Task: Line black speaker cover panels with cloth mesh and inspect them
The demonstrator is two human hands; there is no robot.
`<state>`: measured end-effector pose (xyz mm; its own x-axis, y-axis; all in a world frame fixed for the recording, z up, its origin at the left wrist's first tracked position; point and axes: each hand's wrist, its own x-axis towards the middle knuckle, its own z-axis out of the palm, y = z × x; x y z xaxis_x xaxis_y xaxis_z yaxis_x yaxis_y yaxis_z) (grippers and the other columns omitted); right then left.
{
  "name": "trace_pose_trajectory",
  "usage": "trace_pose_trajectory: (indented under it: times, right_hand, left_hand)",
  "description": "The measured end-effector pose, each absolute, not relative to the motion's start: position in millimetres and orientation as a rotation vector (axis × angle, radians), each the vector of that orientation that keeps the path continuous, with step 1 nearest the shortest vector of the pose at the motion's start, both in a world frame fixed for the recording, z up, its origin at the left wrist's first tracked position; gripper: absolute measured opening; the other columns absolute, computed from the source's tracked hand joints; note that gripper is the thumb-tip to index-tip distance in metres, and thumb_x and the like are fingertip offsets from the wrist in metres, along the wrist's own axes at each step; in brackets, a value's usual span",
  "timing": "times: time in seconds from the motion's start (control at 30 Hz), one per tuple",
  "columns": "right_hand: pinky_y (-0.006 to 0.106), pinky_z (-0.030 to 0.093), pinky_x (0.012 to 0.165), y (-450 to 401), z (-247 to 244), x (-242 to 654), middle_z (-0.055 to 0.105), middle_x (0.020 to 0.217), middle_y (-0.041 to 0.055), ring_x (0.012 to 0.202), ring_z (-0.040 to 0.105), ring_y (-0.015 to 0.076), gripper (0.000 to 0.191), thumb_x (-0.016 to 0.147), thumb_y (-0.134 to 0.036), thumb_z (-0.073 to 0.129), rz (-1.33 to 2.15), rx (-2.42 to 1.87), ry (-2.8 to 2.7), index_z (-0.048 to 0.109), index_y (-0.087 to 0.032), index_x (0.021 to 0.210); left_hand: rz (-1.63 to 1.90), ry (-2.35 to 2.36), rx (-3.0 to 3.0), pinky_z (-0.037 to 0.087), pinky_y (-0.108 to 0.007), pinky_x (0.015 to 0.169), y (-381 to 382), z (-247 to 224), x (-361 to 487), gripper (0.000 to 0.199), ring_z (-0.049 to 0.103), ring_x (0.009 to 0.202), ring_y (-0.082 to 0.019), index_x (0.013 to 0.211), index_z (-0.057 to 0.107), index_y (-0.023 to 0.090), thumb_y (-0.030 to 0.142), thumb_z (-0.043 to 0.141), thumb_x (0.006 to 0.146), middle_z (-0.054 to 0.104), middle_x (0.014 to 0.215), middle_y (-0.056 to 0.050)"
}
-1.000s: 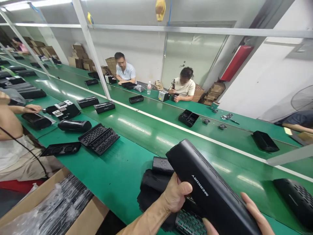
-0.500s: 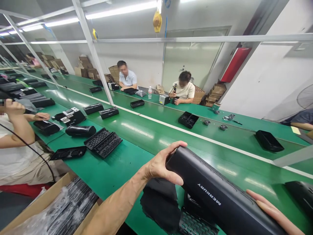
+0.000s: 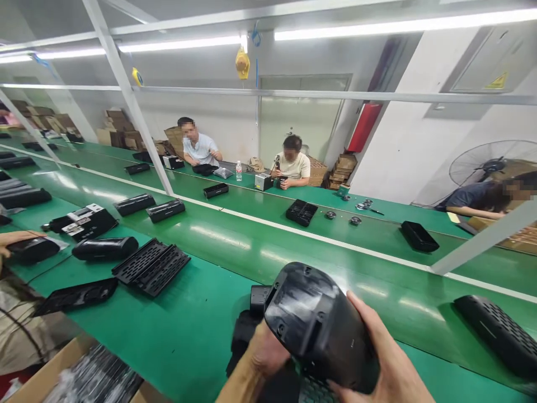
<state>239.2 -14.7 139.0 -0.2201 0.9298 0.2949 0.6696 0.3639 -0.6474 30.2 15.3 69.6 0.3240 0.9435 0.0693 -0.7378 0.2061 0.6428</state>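
Note:
A black speaker-like housing point(image 3: 319, 319) is tilted up in front of me, its glossy end face with screw holes turned toward the camera. My right hand point(image 3: 386, 358) grips its right side, the thumb low on the near face. My left hand point(image 3: 268, 350) is at the lower left of the housing, and its fingers are hidden behind it. Under the hands lie a black cloth point(image 3: 239, 336) and a black perforated panel point(image 3: 314, 392), both partly covered.
Perforated black grilles point(image 3: 151, 266) and a flat black panel point(image 3: 79, 294) lie left on the green table point(image 3: 180, 330). Another housing point(image 3: 499, 330) is at the right. A box of wrapped parts point(image 3: 67, 352) stands lower left. People sit across the line and at the left.
The housing has been turned so its end face shows instead of its lettered long side. My left hand has moved down from its upper end, and my right hand has come further into view. The view has shifted right.

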Motion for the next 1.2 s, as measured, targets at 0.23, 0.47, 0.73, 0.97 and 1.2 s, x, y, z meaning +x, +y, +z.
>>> trace_pose_trajectory:
  times: [0.23,0.47,0.73,0.97,1.2]
  right_hand:
    - [0.057,0.056,0.097,10,127,269,0.056,0.146,0.0105,0.12,0.061,0.0367,0.116,0.061,-0.012,0.063,0.185,-1.376,-2.507,0.019,-0.039,0.166]
    - [0.065,0.038,0.119,-7,118,300,0.024,0.173,0.0054,0.155,0.029,0.0424,0.093,0.088,-0.06,0.07,0.833,-1.563,-1.92,0.018,-0.043,0.164]
    - [0.038,0.046,0.109,-30,88,296,0.044,0.156,0.0011,0.141,0.048,0.031,0.06,0.088,-0.063,0.071,0.914,-1.57,-1.525,0.048,-0.04,0.139]
    - [0.037,0.052,0.103,-47,81,297,0.054,0.15,0.0085,0.129,0.059,0.0336,0.088,0.079,-0.079,0.066,1.262,-1.638,-1.275,0.043,-0.033,0.151]
    - [0.038,0.054,0.096,-71,47,290,0.066,0.138,0.0064,0.122,0.066,0.0318,0.067,0.084,-0.069,0.072,1.571,-1.573,-0.712,0.054,-0.032,0.137]
  left_hand:
    - [1.05,0.898,1.387,0.022,-0.05,0.129,21,98,-19,0.112,0.034,0.152,-0.04,0.154,0.05,0.035,0.049,0.1,0.055,0.038,0.166,-0.008]
    - [1.136,0.924,1.258,0.041,-0.045,0.116,14,77,-16,0.103,0.054,0.132,-0.038,0.152,0.045,0.029,0.047,0.092,0.063,0.05,0.153,-0.01]
    - [1.134,0.852,1.2,0.048,-0.035,0.1,22,74,-9,0.091,0.059,0.116,-0.029,0.145,0.05,0.03,0.046,0.09,0.065,0.062,0.135,-0.004]
    - [0.909,1.007,0.893,0.048,-0.038,0.103,11,59,-1,0.082,0.062,0.12,-0.031,0.147,0.051,0.03,0.05,0.084,0.074,0.065,0.138,-0.005]
    - [0.575,1.258,0.864,0.037,-0.05,0.118,-3,33,-2,0.071,0.052,0.14,-0.036,0.147,0.055,0.032,0.067,0.069,0.087,0.066,0.142,-0.007]
